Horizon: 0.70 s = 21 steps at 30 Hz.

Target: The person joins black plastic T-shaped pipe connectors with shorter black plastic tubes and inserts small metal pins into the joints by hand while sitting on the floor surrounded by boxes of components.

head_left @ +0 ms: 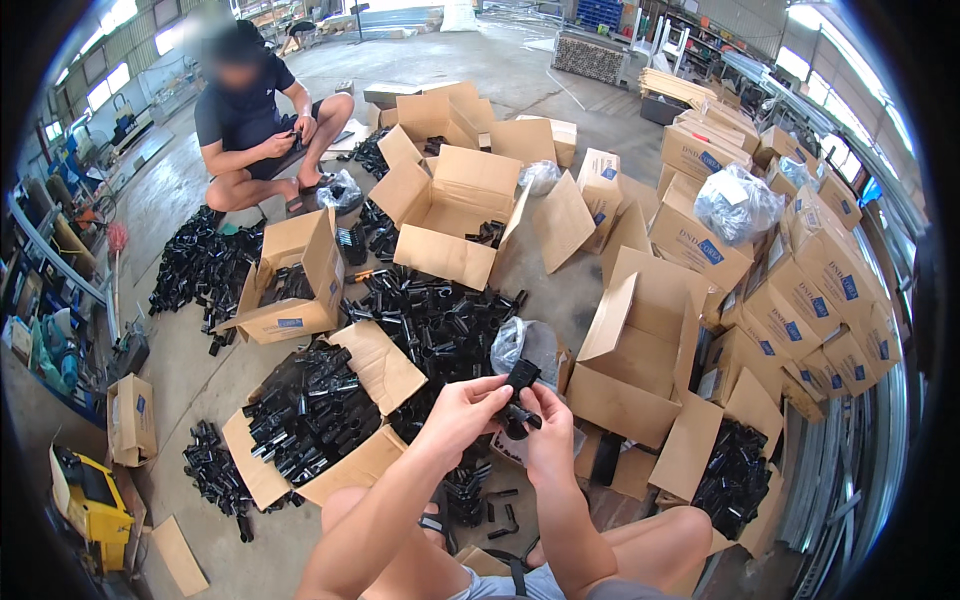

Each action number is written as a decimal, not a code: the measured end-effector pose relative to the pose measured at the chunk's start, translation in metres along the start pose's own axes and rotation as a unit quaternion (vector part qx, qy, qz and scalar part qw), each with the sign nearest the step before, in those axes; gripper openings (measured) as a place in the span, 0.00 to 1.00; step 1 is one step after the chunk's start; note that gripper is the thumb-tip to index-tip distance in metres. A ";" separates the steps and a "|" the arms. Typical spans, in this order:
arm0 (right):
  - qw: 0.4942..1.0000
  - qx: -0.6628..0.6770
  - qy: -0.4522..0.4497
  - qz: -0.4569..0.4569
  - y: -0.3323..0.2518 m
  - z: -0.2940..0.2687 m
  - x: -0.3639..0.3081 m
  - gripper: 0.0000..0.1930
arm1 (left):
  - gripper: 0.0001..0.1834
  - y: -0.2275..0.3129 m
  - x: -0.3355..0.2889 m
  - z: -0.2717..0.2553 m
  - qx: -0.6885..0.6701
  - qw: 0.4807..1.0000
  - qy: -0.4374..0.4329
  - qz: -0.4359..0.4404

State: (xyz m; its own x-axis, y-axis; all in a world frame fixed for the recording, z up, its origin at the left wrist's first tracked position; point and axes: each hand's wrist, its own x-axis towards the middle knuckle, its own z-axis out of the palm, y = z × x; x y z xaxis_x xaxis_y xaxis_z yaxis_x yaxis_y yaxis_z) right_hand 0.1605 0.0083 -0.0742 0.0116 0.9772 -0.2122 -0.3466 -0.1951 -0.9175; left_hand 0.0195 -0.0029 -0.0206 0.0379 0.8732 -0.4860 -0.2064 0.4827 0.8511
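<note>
My left hand [464, 408] pinches a black plastic pipe fitting [523, 376] between thumb and fingers, in front of my knees. From the other side my right hand [549, 430] closes on the fitting's lower, rounded part. Whether this is one piece or two joined pieces I cannot tell. Just beyond my hands, a clear plastic bag [522, 342] lies by a pile of similar black fittings [425, 320]. Left of my forearms, an open carton [372, 366] is heaped with more of them.
A tall open carton [640, 345] stands to my right, and another carton [738, 478] holds black parts. Stacked cartons [800, 290] line the right side. At the far left a person [245, 125] squats, hands on a small dark part. A yellow machine [92, 505] stands lower left.
</note>
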 end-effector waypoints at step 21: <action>0.623 -0.727 -0.077 0.278 0.251 -0.155 0.114 0.24 | 0.16 -0.001 0.001 -0.012 -0.192 0.971 0.087 0.116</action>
State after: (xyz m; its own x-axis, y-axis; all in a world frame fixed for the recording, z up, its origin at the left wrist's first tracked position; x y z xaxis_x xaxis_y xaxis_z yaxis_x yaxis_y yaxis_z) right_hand 0.2199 0.0576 -0.3806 0.1400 0.6983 -0.7019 0.9608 -0.2672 -0.0742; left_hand 0.0075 -0.0033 -0.0240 -0.2123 0.9146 -0.3441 -0.5400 0.1837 0.8214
